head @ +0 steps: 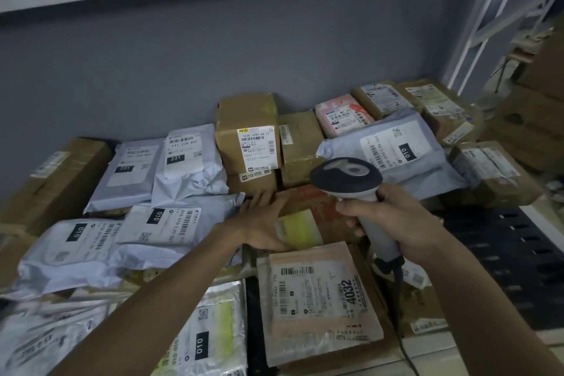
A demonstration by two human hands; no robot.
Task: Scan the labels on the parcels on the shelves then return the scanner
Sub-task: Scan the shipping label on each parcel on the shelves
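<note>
Both hands are working mid-scan: right hand [396,223] is gripping the scanner [354,192] above the shelf parcels; left hand [262,223], fingers flat, is steadying a brown box [305,217]. Next: aim at its label.

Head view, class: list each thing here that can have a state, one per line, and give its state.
Scanner: gripped by its handle, head raised over the parcels, cable attached.
Right hand: curled round the scanner handle.
Left hand: fingers straight, resting flat on the brown box.
Brown box: lying flat, closed, under the left hand.
Upright carton: standing, taped closed, label facing forward.
4032 parcel: lying flat, sealed, label up.
</note>
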